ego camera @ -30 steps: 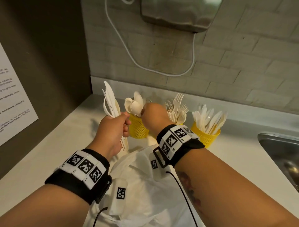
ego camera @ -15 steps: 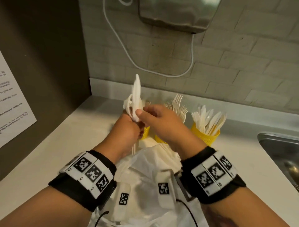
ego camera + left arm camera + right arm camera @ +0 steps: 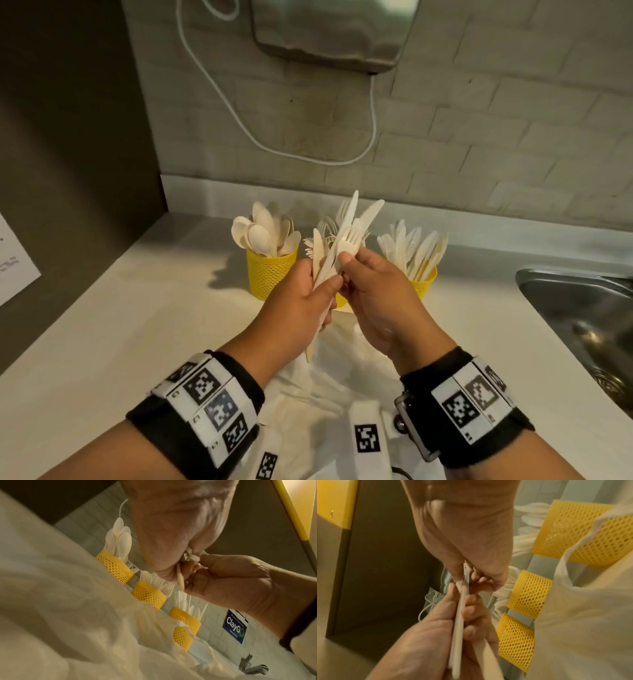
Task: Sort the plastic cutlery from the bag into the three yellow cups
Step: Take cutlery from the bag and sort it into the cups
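- The left hand (image 3: 301,308) holds a bunch of cutlery (image 3: 342,240) up over the white bag (image 3: 325,394) on the table (image 3: 102,325).
- The right hand (image 3: 380,294) pinches a fork (image 3: 347,245) in the bunch. I think it is best to pull out one piece at a time, slowly.
- The left cup (image 3: 270,274) has spoons.
- The middle cup (image 3: 340,301), mostly hidden, has forks.
- The right cup (image 3: 424,284) has knives.

Yellow plastic mesh cups (image 3: 270,275), matt cutlery (image 3: 346,236), brushed-metal sink (image 3: 582,308)
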Demonstrator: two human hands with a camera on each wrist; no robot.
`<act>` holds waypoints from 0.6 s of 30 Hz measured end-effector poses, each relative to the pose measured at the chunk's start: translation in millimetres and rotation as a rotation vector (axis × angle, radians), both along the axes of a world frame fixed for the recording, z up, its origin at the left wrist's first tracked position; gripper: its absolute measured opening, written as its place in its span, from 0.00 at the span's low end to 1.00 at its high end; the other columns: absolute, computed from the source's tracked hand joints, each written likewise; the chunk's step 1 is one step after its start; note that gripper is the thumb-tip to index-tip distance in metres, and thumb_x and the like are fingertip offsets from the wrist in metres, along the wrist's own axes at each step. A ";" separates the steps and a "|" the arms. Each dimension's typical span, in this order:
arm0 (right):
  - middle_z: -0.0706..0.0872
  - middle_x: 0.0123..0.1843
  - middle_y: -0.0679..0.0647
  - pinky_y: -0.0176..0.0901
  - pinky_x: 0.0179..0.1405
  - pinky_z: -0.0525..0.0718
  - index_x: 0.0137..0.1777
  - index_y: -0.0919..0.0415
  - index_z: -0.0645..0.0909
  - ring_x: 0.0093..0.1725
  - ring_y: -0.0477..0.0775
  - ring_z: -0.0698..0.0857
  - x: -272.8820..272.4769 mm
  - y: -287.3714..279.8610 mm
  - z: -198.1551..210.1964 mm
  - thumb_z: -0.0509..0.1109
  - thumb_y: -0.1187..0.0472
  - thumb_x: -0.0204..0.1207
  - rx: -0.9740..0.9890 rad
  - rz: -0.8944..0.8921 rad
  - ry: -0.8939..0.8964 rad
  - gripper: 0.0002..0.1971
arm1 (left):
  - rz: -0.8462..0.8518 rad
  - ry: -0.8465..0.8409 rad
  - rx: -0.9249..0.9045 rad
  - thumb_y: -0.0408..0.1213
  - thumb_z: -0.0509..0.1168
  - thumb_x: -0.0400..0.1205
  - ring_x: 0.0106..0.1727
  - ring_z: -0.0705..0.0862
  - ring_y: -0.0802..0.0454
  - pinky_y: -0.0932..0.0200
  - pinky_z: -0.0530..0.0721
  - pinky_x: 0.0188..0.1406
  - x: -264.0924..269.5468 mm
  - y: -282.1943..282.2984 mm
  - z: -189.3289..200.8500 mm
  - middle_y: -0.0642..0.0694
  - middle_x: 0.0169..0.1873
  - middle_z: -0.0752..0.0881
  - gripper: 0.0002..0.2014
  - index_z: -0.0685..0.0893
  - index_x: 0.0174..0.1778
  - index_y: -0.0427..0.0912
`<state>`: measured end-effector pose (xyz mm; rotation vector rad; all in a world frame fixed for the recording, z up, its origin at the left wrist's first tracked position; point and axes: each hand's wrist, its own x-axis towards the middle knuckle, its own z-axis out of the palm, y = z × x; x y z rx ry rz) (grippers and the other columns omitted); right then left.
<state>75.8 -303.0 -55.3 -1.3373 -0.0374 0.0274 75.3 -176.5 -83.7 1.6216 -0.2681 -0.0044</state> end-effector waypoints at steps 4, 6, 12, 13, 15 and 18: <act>0.88 0.46 0.61 0.42 0.45 0.85 0.59 0.70 0.83 0.44 0.56 0.85 -5.1 -9.2 1.9 0.68 0.70 0.81 -0.001 -0.016 -0.021 0.09 | 0.014 -0.055 -0.022 0.42 0.60 0.88 0.31 0.77 0.54 0.57 0.77 0.33 -4.0 -0.3 -2.5 0.49 0.33 0.81 0.07 0.78 0.59 0.47; 0.86 0.47 0.66 0.43 0.44 0.87 0.58 0.74 0.83 0.42 0.58 0.85 -5.9 -11.3 1.8 0.72 0.70 0.77 -0.013 -0.062 -0.020 0.11 | 0.029 -0.087 0.021 0.42 0.59 0.88 0.33 0.80 0.60 0.60 0.80 0.36 -3.6 -1.0 -2.9 0.51 0.36 0.83 0.09 0.78 0.63 0.50; 0.86 0.46 0.74 0.51 0.50 0.90 0.56 0.71 0.85 0.40 0.61 0.86 -5.7 -13.8 1.2 0.72 0.67 0.78 -0.040 -0.065 -0.037 0.10 | -0.033 -0.026 -0.038 0.43 0.57 0.89 0.31 0.80 0.54 0.59 0.81 0.32 -7.1 -3.4 0.6 0.49 0.34 0.86 0.09 0.81 0.61 0.55; 0.85 0.44 0.73 0.49 0.47 0.90 0.57 0.74 0.83 0.37 0.61 0.84 -6.4 -14.2 0.9 0.68 0.66 0.81 -0.009 -0.014 -0.044 0.11 | -0.050 0.000 -0.059 0.44 0.57 0.89 0.30 0.79 0.54 0.59 0.80 0.31 -6.7 -2.5 0.8 0.48 0.34 0.86 0.10 0.82 0.60 0.54; 0.82 0.39 0.69 0.47 0.39 0.85 0.57 0.78 0.80 0.31 0.59 0.78 -7.5 -15.5 0.1 0.63 0.66 0.84 0.047 0.087 -0.058 0.13 | -0.090 0.056 -0.115 0.45 0.56 0.89 0.28 0.77 0.53 0.59 0.77 0.29 -4.9 0.1 0.1 0.47 0.32 0.85 0.11 0.84 0.56 0.49; 0.80 0.40 0.66 0.49 0.42 0.82 0.56 0.74 0.83 0.33 0.57 0.76 -6.8 -18.4 -0.8 0.62 0.66 0.85 0.079 0.110 -0.037 0.11 | -0.129 0.081 -0.117 0.46 0.56 0.89 0.27 0.78 0.53 0.58 0.78 0.30 -2.9 3.8 -1.7 0.47 0.31 0.85 0.13 0.85 0.54 0.48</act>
